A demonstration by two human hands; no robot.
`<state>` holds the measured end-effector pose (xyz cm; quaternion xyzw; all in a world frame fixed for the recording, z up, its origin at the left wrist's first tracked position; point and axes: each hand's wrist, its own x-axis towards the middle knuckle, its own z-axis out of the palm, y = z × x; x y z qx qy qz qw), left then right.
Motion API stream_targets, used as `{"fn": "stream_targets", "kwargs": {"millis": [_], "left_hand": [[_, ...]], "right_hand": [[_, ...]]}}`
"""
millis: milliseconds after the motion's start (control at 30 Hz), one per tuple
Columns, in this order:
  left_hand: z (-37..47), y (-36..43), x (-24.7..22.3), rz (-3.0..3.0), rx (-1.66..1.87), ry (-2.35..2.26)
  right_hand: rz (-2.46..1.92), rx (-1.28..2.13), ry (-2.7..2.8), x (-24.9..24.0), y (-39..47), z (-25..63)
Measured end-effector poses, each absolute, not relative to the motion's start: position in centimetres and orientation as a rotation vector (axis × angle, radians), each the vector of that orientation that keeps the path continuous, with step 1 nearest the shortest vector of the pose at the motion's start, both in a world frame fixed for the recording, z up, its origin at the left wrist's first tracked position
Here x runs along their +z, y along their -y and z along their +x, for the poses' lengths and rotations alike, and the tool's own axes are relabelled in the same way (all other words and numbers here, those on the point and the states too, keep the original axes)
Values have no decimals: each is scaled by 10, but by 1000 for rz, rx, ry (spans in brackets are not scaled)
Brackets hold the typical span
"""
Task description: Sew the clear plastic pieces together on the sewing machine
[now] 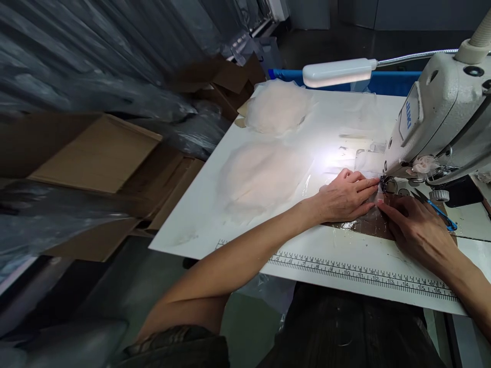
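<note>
Your left hand (pixel 347 197): palm down, fingers slightly spread, on a small sheer whitish fabric piece (pixel 379 197) under a white JUKI sewing machine (pixel 429 112). Your right hand (pixel 416 222): fingertips at the fabric; pinching, cannot tell. Beside it: blue-handled scissors (pixel 438 210). Farther left, on the white tabletop (pixel 207 225): two pale sheer fabric heaps (pixel 264 174).

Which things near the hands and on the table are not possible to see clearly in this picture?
All in the head view:
Pale material: partly covered by the left hand and right hand.
Needle tip: too small to tell.
Ruler scale: part hidden behind the left forearm.
Sewing machine: cut off by the right edge.
</note>
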<state>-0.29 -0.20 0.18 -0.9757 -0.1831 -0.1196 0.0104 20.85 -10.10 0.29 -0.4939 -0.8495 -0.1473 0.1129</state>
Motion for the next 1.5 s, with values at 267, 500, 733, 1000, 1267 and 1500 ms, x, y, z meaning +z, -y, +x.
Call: {"fn": "stream_targets", "kwargs": {"millis": [267,500,733,1000,1267,1500], "left_hand": [[-2,1,2,-3037,-373,567],[1,2,3,-3014,-339,585],[-1,-1,3,-3031,-368,571],[3,5,1,-2996,-357,626],[2,4,1,-2997,-362,606],[0,5,2,-2961,-387,581]], "right_hand": [[-1395,-431,2473,3,101,208],[-1386,-441,2429,3,102,205],[-1411,-338,2398,0,101,207],[-1443,-311,2359,2,100,208],[-1495,-72,2263,-1,99,212],[-1539,35,2255,-2,98,214]]}}
